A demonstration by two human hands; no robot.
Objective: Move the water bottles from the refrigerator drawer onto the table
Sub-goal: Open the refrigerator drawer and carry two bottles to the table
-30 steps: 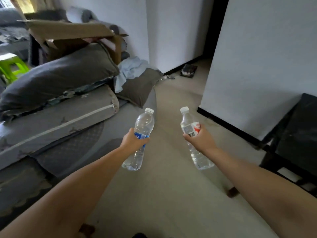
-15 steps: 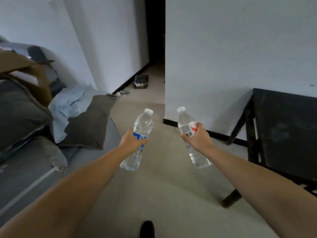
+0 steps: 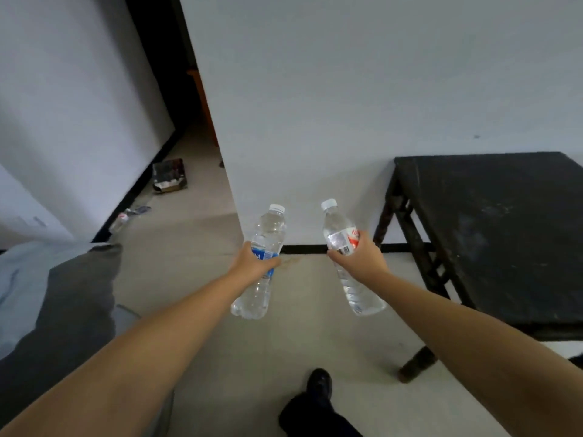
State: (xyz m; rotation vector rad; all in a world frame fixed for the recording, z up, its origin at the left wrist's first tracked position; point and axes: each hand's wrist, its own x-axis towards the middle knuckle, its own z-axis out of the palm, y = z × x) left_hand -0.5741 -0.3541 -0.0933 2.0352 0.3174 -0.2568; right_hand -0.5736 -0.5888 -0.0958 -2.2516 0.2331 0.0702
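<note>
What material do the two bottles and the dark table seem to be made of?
Blue-label bottle and red-label bottle: clear plastic, probably, glossy; the floor shows through the ribbed walls, and the caps are white. Table: likely dark painted wood, matte; the top looks scuffed and dusty.

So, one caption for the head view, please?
Each hand carries one water bottle toward the black table.

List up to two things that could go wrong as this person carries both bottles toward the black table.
1. Each hand, left hand and right hand, grips one bottle around its label, so neither is free to catch a slip.
2. The small bottle and box lying on the floor could be trip hazards.
</note>
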